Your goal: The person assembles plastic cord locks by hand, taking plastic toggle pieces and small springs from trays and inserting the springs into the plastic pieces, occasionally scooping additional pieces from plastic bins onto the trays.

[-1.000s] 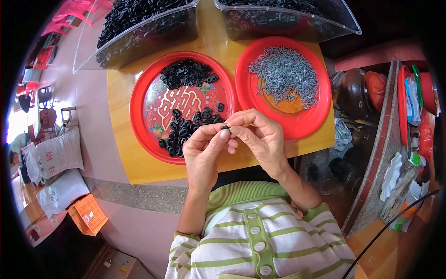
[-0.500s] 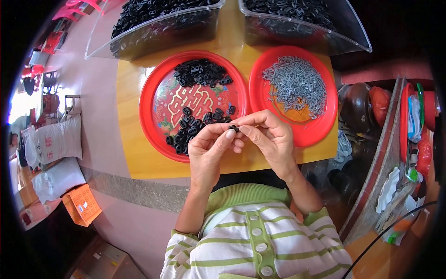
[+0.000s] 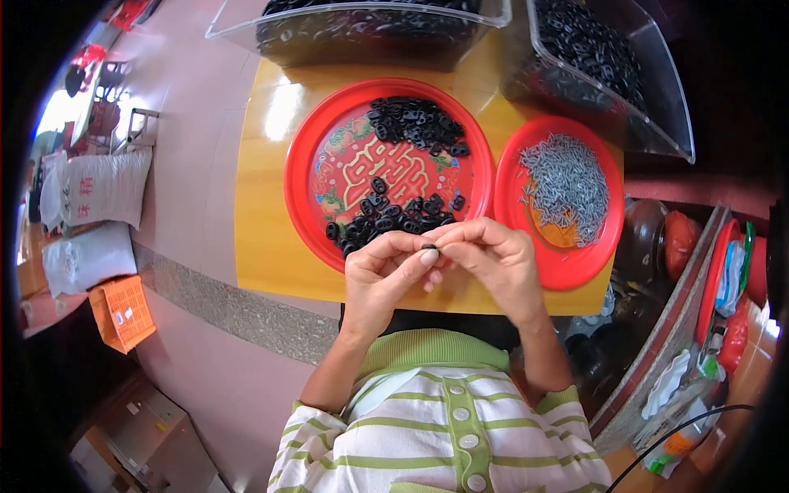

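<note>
My left hand [image 3: 380, 278] pinches a small black plastic part [image 3: 430, 247] between thumb and fingertips. My right hand [image 3: 496, 267] closes on the same part from the other side; whether it also holds a screw is hidden by the fingers. Both hands hover over the near rim of a round red tray [image 3: 297, 222]. In that tray lie two heaps of black plastic parts: a far heap [image 3: 415, 123] and a near heap [image 3: 386, 220] whose pieces show two holes. Right of it, a red plate [image 3: 542, 267] carries a pile of small silver screws [image 3: 567, 185].
Two clear bins, a left bin [image 3: 362, 33] and a right bin [image 3: 616, 74], full of black parts, stand at the back of the yellow table [image 3: 267, 189]. White sacks [image 3: 107, 189] and an orange basket [image 3: 123, 312] are on the left. Clutter and a ledge [image 3: 657, 312] lie to the right.
The view has turned, so the tray, plate and bins appear shifted right and tilted. Both hands keep their pinch on the black part, which now shows a little less between the fingertips.
</note>
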A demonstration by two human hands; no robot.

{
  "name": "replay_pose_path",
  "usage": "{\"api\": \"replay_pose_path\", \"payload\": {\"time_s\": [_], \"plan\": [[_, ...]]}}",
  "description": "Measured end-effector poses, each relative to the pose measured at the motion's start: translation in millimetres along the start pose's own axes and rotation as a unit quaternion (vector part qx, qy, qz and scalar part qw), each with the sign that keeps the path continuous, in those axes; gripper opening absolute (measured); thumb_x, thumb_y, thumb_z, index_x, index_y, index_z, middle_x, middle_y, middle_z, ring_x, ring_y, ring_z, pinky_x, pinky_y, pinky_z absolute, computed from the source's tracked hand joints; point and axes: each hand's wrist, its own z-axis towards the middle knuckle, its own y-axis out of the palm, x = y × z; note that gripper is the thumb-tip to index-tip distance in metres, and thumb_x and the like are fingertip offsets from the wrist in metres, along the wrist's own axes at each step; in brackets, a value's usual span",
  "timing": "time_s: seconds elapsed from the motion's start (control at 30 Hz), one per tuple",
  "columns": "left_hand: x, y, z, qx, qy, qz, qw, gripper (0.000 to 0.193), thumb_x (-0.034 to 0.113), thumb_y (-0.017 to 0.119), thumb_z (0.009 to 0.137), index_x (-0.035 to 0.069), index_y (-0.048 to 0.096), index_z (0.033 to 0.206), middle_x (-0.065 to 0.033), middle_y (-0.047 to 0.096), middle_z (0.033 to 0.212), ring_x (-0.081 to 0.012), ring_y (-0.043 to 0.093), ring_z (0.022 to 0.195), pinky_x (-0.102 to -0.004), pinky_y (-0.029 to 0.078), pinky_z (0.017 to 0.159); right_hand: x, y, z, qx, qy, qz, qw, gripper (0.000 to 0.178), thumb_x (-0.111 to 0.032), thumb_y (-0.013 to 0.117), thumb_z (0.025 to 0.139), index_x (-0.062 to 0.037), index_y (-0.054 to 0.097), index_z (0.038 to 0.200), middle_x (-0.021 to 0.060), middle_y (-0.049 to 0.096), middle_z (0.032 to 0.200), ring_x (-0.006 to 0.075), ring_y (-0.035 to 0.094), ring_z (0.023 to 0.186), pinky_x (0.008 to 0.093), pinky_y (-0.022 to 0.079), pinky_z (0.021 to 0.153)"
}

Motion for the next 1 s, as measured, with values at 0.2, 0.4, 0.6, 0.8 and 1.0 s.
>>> {"api": "replay_pose_path", "payload": {"time_s": [0.2, 0.4, 0.6, 0.8, 1.0], "plan": [[-5, -14, -1, -0.084, 0.026, 0.051, 0.995, 0.006, 0.000, 0.065, 0.085, -0.004, 0.063, 0.089, -0.0038, 0.062, 0.084, -0.0049, 0.058, 0.071, -0.0186, 0.045, 0.060, -5, 5, 78, -0.134, -0.152, -0.443, 0.873, 0.017, -0.005, 0.061, 0.084, -0.0044, 0.068, 0.100, 0.0062, 0.064, 0.087, 0.0198, 0.059, 0.082, 0.0290, 0.048, 0.074], [-1, -13, 0, -0.107, -0.012, 0.067, 0.992, 0.009, 0.002, 0.066, 0.084, -0.004, 0.064, 0.090, 0.0012, 0.060, 0.080, -0.0011, 0.053, 0.070, -0.0167, 0.044, 0.060, 15, 21, 102, -0.221, -0.209, -0.550, 0.778, 0.021, -0.009, 0.056, 0.078, -0.0070, 0.067, 0.097, 0.0078, 0.053, 0.094, 0.0250, 0.053, 0.091, 0.0374, 0.049, 0.074], [-4, -15, 1, -0.113, -0.022, 0.101, 0.988, 0.009, 0.004, 0.066, 0.085, -0.003, 0.064, 0.090, 0.0011, 0.061, 0.077, -0.0022, 0.055, 0.068, -0.0175, 0.045, 0.061, 22, 14, 101, -0.185, -0.268, -0.509, 0.797, 0.014, -0.003, 0.063, 0.076, -0.0016, 0.063, 0.089, 0.0086, 0.057, 0.088, 0.0275, 0.057, 0.085, 0.0366, 0.049, 0.072], [3, -9, 0, -0.020, -0.015, -0.025, 0.999, 0.007, 0.002, 0.064, 0.085, -0.002, 0.062, 0.091, -0.0063, 0.065, 0.079, -0.0100, 0.061, 0.066, -0.0223, 0.049, 0.060, 8, 2, 60, -0.046, -0.021, -0.187, 0.981, 0.017, -0.005, 0.066, 0.084, -0.0007, 0.063, 0.100, 0.0026, 0.065, 0.084, 0.0076, 0.058, 0.069, 0.0218, 0.048, 0.062], [8, 8, 18, 0.026, 0.022, -0.027, 0.999, 0.009, 0.004, 0.059, 0.088, -0.003, 0.059, 0.093, -0.0097, 0.065, 0.081, -0.0110, 0.060, 0.064, -0.0222, 0.048, 0.056, -6, -13, 27, -0.006, 0.042, -0.002, 0.999, 0.021, -0.009, 0.062, 0.089, -0.0003, 0.061, 0.109, 0.0034, 0.066, 0.092, 0.0051, 0.059, 0.077, 0.0194, 0.049, 0.067]]}}
